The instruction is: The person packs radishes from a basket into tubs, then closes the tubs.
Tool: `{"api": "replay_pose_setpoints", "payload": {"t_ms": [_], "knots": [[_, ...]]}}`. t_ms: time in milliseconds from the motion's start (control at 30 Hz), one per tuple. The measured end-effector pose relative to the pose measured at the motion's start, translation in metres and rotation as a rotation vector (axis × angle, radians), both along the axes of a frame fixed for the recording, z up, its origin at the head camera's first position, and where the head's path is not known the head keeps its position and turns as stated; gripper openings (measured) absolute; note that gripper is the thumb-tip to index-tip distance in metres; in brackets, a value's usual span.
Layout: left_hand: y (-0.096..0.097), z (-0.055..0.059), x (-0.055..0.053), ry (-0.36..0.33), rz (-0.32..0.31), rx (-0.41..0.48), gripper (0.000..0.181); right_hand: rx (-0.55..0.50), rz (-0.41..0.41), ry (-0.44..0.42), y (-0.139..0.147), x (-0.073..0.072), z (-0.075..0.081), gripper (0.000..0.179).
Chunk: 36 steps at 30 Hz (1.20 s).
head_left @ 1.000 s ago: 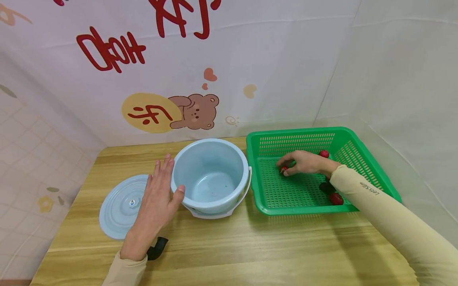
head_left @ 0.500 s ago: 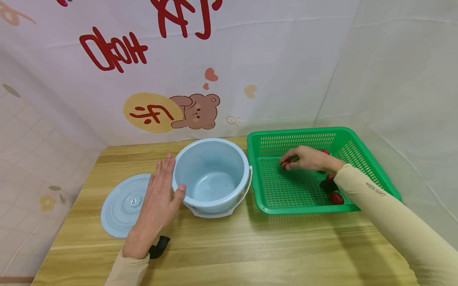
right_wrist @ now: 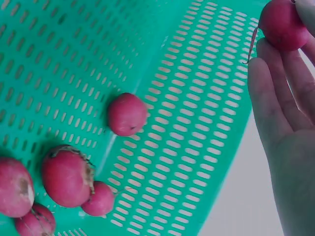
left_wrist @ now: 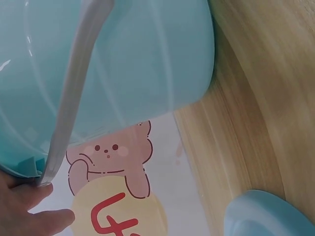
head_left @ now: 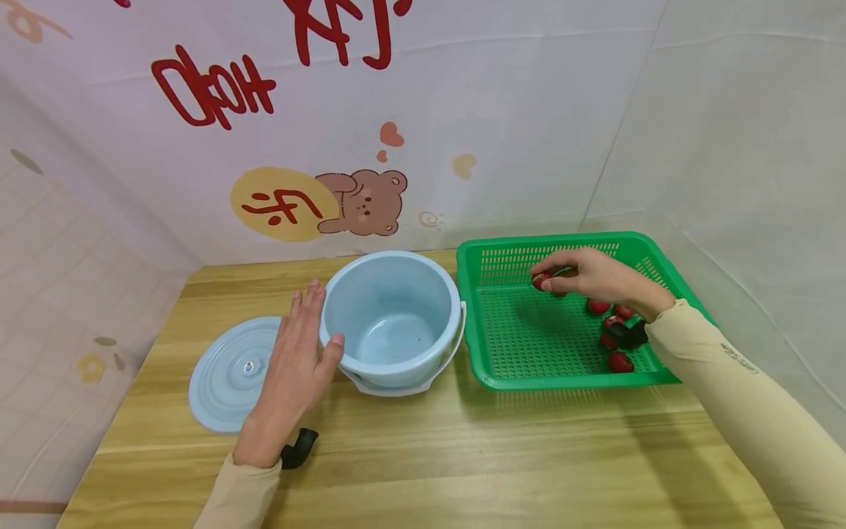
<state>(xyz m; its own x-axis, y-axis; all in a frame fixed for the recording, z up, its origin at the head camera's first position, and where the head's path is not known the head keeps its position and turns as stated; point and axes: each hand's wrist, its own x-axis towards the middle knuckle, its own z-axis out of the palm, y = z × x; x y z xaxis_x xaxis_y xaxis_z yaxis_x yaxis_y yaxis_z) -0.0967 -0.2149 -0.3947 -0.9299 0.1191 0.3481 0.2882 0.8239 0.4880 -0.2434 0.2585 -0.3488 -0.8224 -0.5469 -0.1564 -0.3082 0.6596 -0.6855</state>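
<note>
My right hand point(head_left: 595, 278) pinches a red radish point(head_left: 541, 281) between thumb and fingers, above the far part of the green basket point(head_left: 529, 383). A thin root trails from that radish point(right_wrist: 284, 23) in the right wrist view. Several other radishes point(head_left: 620, 362) lie on the basket floor below and right of the hand. With fingers straight, my left hand point(head_left: 295, 367) rests against the left side of a light blue bucket point(head_left: 390, 367). Its fingertips touch the rim by the pale handle point(left_wrist: 74, 88) in the left wrist view. Inside the bucket, only the bare bottom and a dark speck show.
A light blue lid point(head_left: 228, 382) lies flat on the wooden table point(head_left: 423, 463), partly behind the left hand. White cloth point(head_left: 529, 110) with a printed bear point(head_left: 370, 204) hangs behind the table. Black straps with camera mounts point(head_left: 300, 448) sit at the wrists.
My right hand has lifted the radish from the basket floor, moving up and slightly right. More radishes under the forearm now show. The left hand stays at the bucket.
</note>
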Motion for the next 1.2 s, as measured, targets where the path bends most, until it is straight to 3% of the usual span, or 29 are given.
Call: {"api": "replay_pose_setpoints", "payload": {"t_ms": [233,567,733,1033,1200], "knots": [[0.001,0.000,-0.001,-0.005,0.005,-0.001,0.072,-0.039,-0.025,0.092,-0.002,0.018,0.020,0.032],[-0.001,0.003,0.000,0.004,0.000,-0.015,0.073,-0.109,-0.133,0.188,-0.015,0.046,0.043,0.030],[-0.002,0.006,0.000,-0.006,-0.012,-0.023,0.069,-0.157,-0.149,0.273,-0.023,0.060,0.049,0.029],[-0.003,0.010,-0.002,-0.030,0.007,-0.029,0.063,-0.326,-0.166,0.302,-0.043,0.081,0.055,0.029],[-0.001,0.011,-0.002,-0.044,0.018,-0.022,0.063,-0.408,-0.131,0.347,-0.055,0.089,0.054,0.030]]}}
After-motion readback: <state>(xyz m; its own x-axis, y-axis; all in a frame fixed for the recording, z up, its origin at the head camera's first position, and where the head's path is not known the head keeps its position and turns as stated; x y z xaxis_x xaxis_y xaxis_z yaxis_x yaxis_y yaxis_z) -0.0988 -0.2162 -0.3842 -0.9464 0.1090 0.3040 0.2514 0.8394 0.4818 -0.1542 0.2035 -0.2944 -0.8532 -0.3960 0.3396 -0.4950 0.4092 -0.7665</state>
